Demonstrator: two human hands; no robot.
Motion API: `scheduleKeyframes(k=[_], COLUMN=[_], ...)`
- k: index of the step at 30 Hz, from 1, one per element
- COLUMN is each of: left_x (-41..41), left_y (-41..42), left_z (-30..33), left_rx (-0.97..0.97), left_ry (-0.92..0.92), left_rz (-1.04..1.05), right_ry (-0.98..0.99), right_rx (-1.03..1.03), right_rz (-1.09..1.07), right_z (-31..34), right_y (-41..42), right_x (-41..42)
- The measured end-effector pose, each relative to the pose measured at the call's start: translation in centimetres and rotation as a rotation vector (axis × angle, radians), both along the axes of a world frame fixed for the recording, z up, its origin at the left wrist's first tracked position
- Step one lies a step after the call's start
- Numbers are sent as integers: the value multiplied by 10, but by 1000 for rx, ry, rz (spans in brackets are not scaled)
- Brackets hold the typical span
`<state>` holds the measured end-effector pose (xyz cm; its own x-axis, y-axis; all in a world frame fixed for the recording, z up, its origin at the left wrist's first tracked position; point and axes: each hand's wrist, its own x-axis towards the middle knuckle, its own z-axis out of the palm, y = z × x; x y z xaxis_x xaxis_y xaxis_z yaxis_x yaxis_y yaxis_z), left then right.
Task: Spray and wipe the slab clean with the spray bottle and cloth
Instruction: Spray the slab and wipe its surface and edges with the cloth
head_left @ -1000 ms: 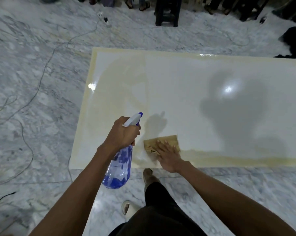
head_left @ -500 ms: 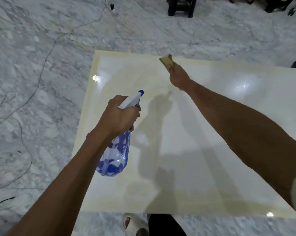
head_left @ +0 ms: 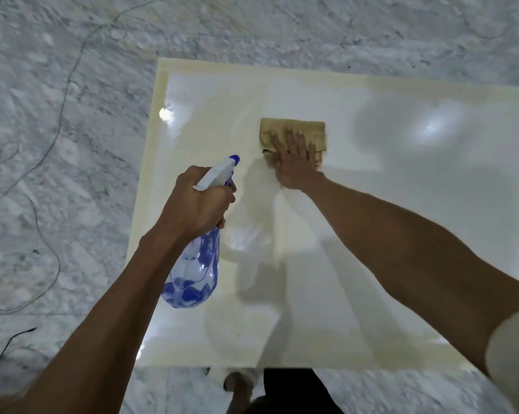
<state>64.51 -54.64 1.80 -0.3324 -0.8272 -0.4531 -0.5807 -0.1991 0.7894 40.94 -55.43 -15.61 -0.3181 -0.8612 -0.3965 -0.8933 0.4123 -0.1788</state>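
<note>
L hand [head_left: 200, 201] fisted, R hand [head_left: 294, 162] flat, outstretched.

Bare forearms — a pale short sleeve [head_left: 512, 351] at right, dark trousers [head_left: 285, 392] below

Thin cables [head_left: 61, 115] trail across grey marble floor [head_left: 43, 204].

The slab [head_left: 371, 234] is big, flat, shiny and cream-white, and it fills the middle and right of the picture. The cloth [head_left: 292, 130] is tan and folded, lying flat on the slab above the middle. The spray bottle [head_left: 195, 264] is see-through with blue shapes and a white top, tilted, left of the middle.
</note>
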Motion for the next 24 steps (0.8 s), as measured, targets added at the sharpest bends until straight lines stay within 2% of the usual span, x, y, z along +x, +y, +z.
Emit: scheduleKeyframes(k=[4, 6, 10, 14, 16, 20, 22, 24], left_x=[22, 38, 73, 104, 117, 134, 140, 145], left_y=[44, 73, 129, 174, 189, 199, 199, 198], left_z=[14, 21, 30, 38, 45, 72, 88, 105], left_rx=[46, 75, 120, 114, 104, 54, 21, -7], left_ry=[6, 2, -16, -10, 4, 16, 35, 68], left_rz=[-32, -49, -101, -147, -139, -139, -142, -152], right_ry=[-26, -104, -94, -168, -353, -739, -1042, -1404], right_rx=[-5, -11, 88, 163, 126, -273, -456, -602], right_rz=[48, 40, 112, 74, -36, -337, -572, -718], right_z=[6, 13, 21, 37, 68, 150, 178, 197], right_y=[109, 169, 282, 323, 317, 307, 302, 293], right_x=[57, 88, 152, 172, 169, 171, 175, 178])
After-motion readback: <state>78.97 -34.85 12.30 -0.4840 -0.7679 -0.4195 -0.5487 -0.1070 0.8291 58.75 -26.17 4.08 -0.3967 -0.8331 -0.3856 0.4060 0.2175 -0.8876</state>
